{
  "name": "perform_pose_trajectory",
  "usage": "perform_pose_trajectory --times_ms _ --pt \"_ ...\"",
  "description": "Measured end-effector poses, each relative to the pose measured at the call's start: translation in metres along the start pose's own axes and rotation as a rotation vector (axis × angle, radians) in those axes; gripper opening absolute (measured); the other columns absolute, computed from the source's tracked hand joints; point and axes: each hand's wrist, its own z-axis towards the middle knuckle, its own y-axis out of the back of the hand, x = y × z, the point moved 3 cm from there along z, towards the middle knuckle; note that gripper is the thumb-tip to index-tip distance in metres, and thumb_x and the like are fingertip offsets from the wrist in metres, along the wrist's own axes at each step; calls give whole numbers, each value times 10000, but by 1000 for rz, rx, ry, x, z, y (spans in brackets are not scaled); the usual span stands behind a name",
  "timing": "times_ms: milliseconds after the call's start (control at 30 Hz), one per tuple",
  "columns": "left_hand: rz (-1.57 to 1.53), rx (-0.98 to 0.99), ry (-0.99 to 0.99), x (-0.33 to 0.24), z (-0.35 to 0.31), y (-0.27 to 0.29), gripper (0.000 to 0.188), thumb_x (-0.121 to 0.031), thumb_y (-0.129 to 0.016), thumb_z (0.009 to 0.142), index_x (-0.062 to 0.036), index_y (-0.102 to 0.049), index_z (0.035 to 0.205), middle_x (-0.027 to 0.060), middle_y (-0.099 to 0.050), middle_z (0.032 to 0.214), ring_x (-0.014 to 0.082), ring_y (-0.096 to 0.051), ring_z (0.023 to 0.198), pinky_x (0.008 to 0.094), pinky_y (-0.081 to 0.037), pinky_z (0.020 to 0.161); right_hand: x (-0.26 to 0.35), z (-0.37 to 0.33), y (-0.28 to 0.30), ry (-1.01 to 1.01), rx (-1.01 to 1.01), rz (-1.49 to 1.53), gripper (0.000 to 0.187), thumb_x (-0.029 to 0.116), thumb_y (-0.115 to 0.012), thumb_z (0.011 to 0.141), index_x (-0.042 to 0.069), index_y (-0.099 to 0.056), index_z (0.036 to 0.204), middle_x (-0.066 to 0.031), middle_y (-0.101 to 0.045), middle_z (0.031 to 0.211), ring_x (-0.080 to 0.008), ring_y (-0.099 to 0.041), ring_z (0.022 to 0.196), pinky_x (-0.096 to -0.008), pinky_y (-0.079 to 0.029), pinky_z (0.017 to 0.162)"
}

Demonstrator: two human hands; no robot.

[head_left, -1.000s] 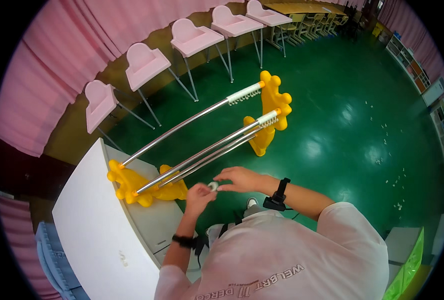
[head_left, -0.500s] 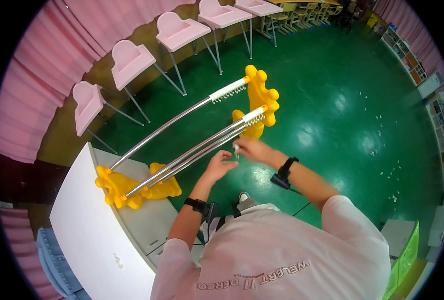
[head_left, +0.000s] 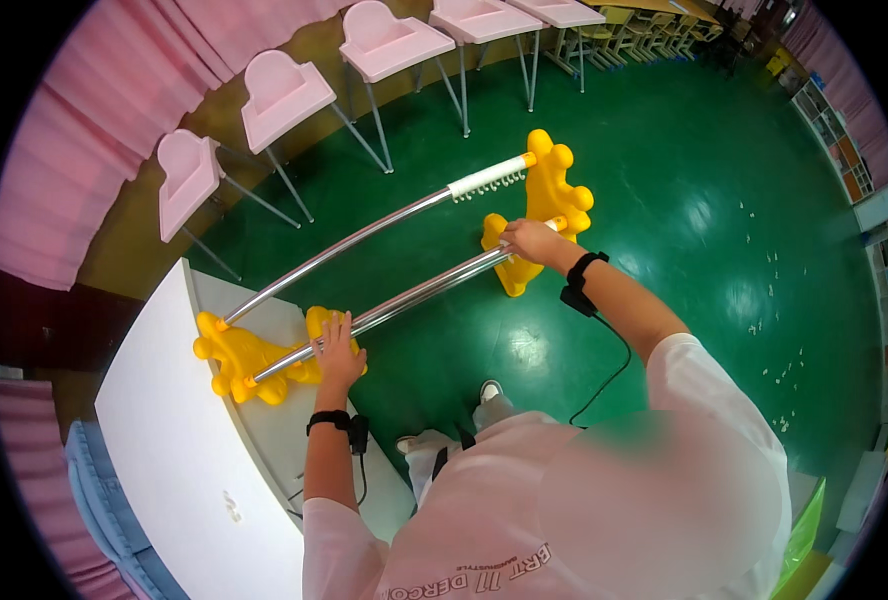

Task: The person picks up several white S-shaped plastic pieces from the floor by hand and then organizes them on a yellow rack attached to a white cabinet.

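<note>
A rack with yellow knobbly plastic end pieces and long silver metal rails lies across the view. My left hand (head_left: 338, 358) is laid over the near metal rail (head_left: 404, 303), beside the left yellow end piece (head_left: 239, 358), fingers reaching across it. At the far end of that rail my right hand (head_left: 534, 243) closes over the row of white hooks, hiding most of it, next to the right yellow end piece (head_left: 547, 185). On the upper rail (head_left: 339, 252) a white row of hooks (head_left: 489, 178) shows uncovered.
The left end piece rests by a white cabinet (head_left: 164, 400). Pink high chairs (head_left: 286, 100) line the curtained wall behind. Small white pieces (head_left: 784, 378) lie scattered over the green floor (head_left: 664, 330) at the right. Shelves (head_left: 832, 140) stand along the far right.
My hands have parted from in front of the rack. The left has come down on the near rail's left part; the right has moved up onto its right end with the hooks.
</note>
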Motion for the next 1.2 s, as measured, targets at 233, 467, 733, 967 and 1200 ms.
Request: perform_pose_trajectory --times_ms 233,467,733,967,1200 --pt "12 -30 -56 -2 -4 -1 951 -240 -736 721 -176 -198 1503 117 -205 1553 357 -172 1432 594 -145 1119 -8 1 -21 79 36 -76 107 108 -581 802 40 -621 875 -149 -592 865 -335 -591 877 -396 -512 781" --pt "-74 -62 -44 -2 -6 1 1013 -211 -737 680 -146 -163 1512 143 -172 1558 360 -111 1445 596 -63 1131 -2 6 -31 -55 242 -388 247 217 -535 875 147 -636 1089 -97 -586 1113 -318 -450 1260 -681 -385 928" --pt "-108 -68 -37 -10 -3 -10 1041 -200 -747 619 -146 -196 1501 144 -175 1556 366 -103 1445 605 -38 1129 -9 -8 -39 -69 292 -591 272 246 -511 904 90 -583 1115 -128 -605 1104 -354 -497 1219 -657 -423 903" --pt "-163 -37 -28 -1 -1 -3 999 -202 -749 633 -168 -232 1488 137 -189 1553 359 -118 1444 613 -69 1125 -5 -10 -20 -103 133 -581 369 429 -538 892 148 -586 1126 -85 -637 1056 -316 -528 1150 -659 -315 999" --pt "-467 -275 -90 41 3 -19 776 -247 -733 708 -127 -407 1401 174 -373 1460 381 -319 1360 534 -273 1103 13 -3 -7 -200 240 -249 328 365 -585 871 94 -650 1044 -146 -678 942 -341 -644 884 -450 -496 812"
